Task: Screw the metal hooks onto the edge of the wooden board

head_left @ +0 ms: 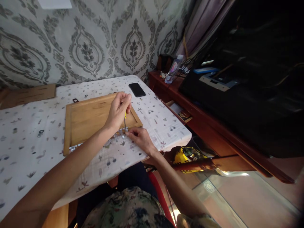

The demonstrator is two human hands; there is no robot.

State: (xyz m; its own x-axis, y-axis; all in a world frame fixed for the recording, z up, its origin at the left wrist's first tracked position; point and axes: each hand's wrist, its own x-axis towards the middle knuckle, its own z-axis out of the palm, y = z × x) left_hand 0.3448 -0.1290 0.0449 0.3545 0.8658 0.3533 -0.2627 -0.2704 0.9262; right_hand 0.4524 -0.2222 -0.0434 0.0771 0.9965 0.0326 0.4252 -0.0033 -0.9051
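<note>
My left hand [118, 109] is closed around a screwdriver [124, 122]. A bit of its yellow handle shows below the fingers, and the thin shaft points straight down. The tip meets a strip with shiny hooks [116, 137] along the near edge of a wooden board [91, 114], close to its right corner. My right hand [142, 139] pinches the strip's right end, thumb and forefinger beside the screwdriver tip. My left forearm covers part of the strip. The board has a raised frame and lies flat on the patterned tablecloth [47, 126].
A black phone [137, 90] lies behind the board. Flat cardboard [30, 95] rests at the back left. On the right, a dark red cabinet [171, 91] carries a plastic bottle [174, 69] and a large black screen. Below hangs a yellow bag [181, 158].
</note>
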